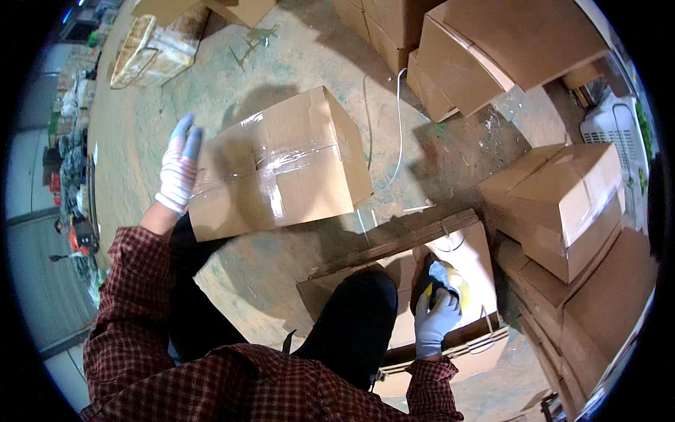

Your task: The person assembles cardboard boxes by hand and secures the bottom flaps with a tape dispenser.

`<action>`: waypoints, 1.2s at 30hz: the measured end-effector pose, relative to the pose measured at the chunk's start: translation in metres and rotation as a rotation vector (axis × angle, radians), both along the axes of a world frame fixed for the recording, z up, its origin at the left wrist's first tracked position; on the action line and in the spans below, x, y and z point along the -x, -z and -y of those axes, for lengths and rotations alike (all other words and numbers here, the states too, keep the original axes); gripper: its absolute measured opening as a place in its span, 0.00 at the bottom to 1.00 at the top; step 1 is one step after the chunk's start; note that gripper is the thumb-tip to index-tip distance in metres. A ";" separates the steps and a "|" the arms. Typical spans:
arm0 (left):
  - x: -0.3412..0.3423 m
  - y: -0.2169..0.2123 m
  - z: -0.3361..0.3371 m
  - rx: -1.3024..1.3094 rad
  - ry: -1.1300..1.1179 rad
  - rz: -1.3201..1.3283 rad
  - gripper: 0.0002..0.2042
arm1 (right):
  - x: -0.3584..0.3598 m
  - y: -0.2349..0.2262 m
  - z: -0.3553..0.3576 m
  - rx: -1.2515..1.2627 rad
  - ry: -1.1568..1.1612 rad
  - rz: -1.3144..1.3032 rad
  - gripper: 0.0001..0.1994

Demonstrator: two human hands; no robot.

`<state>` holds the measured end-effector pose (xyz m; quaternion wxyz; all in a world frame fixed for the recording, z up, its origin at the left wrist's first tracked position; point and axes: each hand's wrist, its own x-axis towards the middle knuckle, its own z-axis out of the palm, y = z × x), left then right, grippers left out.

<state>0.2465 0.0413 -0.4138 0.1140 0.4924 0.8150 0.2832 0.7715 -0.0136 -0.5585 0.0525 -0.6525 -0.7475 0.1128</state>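
Taped carton (281,163): one, resting on the floor (309,60), its top face crossed by glossy clear tape; every place below is given from this carton. My left fingers (192,144), in a glove striped at the palm, stand raised at the carton's left side; two fingertips show a little apart, with nothing between them, and I cannot tell whether the glove touches the cardboard. My right fingers (444,299), in a pale glove, lie to the right of the carton and nearer my body, bent and clamped on one yellow-and-dark tool (461,283), partly hidden by the glove. Beneath that tool is corded cardboard (479,260) bearing two visible cord loops. My two legs, in dark trousers (362,299), occupy the near side of the carton, one knee lying between it and my right sleeve. One white cord (401,126) runs just right of the carton. Well to its right sits one second taped carton (587,190); beyond that, one white crate (610,133). Farther off to the carton's upper left lies one pale, tape-wrapped box (158,53). Other cartons (520,35) overlap at its upper right, too confusedly for me to count.
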 end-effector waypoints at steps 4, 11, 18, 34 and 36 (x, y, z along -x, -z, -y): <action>0.022 0.002 0.039 0.230 -0.588 0.369 0.31 | 0.063 -0.033 -0.036 0.008 0.052 -0.655 0.20; 0.069 0.062 0.067 0.404 -0.395 0.020 0.40 | 0.191 -0.070 -0.123 0.304 -0.087 -1.307 0.24; 0.107 0.037 0.026 0.508 -0.238 0.176 0.45 | 0.265 -0.069 -0.130 0.499 -0.005 -1.428 0.26; 0.230 0.031 0.084 -0.531 0.079 1.773 0.40 | 0.320 -0.163 -0.071 0.315 -0.294 -1.882 0.25; 0.250 0.055 0.093 -0.455 0.102 1.670 0.42 | 0.321 -0.147 -0.070 0.275 0.007 -1.777 0.26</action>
